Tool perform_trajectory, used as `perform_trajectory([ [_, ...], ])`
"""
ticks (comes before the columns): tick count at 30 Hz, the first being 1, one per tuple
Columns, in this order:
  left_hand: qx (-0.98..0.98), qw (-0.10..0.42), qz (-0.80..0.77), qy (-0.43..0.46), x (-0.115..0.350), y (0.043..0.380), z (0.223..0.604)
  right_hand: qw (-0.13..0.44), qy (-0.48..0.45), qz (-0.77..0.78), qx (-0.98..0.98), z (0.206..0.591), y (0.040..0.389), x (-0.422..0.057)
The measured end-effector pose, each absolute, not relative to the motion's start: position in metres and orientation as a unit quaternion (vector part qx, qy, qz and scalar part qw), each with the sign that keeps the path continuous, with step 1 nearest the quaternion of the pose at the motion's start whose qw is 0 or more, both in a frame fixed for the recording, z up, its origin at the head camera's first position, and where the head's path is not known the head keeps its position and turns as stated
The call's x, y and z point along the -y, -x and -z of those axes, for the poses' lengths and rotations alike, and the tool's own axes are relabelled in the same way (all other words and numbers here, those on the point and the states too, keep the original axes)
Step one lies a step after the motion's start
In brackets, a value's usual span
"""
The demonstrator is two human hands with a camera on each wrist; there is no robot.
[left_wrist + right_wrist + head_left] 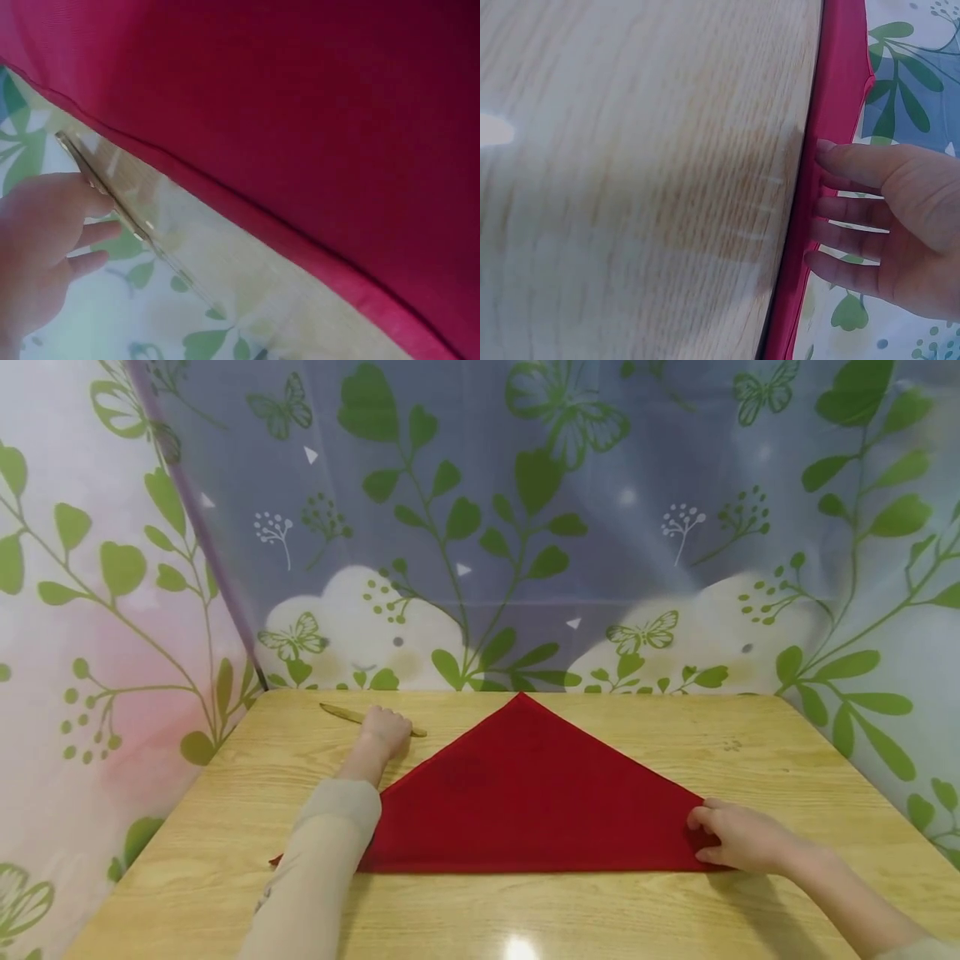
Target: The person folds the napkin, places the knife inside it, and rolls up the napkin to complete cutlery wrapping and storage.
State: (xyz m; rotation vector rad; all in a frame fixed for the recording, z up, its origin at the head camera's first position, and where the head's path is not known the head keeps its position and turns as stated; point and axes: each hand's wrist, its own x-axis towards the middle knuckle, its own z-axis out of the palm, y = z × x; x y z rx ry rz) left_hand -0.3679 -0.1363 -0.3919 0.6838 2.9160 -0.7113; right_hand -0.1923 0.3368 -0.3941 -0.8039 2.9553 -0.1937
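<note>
A red cloth napkin [536, 785], folded into a triangle, lies on the table with its peak towards the back wall. Beyond its left slope, my left hand [387, 729] holds a slim gold-coloured knife [341, 713]. In the left wrist view the fingers of the left hand [52, 240] are around the middle of the knife [79, 159]. My right hand [746, 837] rests on the napkin's right corner, thumb and fingers spread apart. The right wrist view has the right hand [900, 217] with fairly straight fingers, their tips touching the red cloth [838, 82].
The light wood table [450, 914] extends around the napkin on all sides. Patterned fabric walls with leaves and butterflies [420, 527] stand close behind it and at both sides. My left forearm crosses over the napkin's left corner.
</note>
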Motion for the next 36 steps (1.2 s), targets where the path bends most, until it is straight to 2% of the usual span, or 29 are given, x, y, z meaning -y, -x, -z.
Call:
perform_trajectory([
  [7, -0.923, -0.016, 0.272, -0.270, 0.141, 0.366, 0.394, 0.042, 0.250, 0.052, -0.966, 0.392, 0.192, -0.335],
  [20, -0.915, -0.060, 0.244, -0.316, 0.151, 0.361, 0.393, 0.038, 0.244, 0.035, -0.968, 0.393, 0.191, -0.333],
  [28, -0.932, -0.061, 0.170, -0.313, 0.154, 0.362, 0.392, 0.053, 0.239, 0.037, -0.969, 0.393, 0.191, -0.332],
  [36, -0.953, -0.036, 0.073, -0.292, 0.153, 0.363, 0.379, 0.043, 0.245, 0.035, -0.968, 0.393, 0.192, -0.333],
])
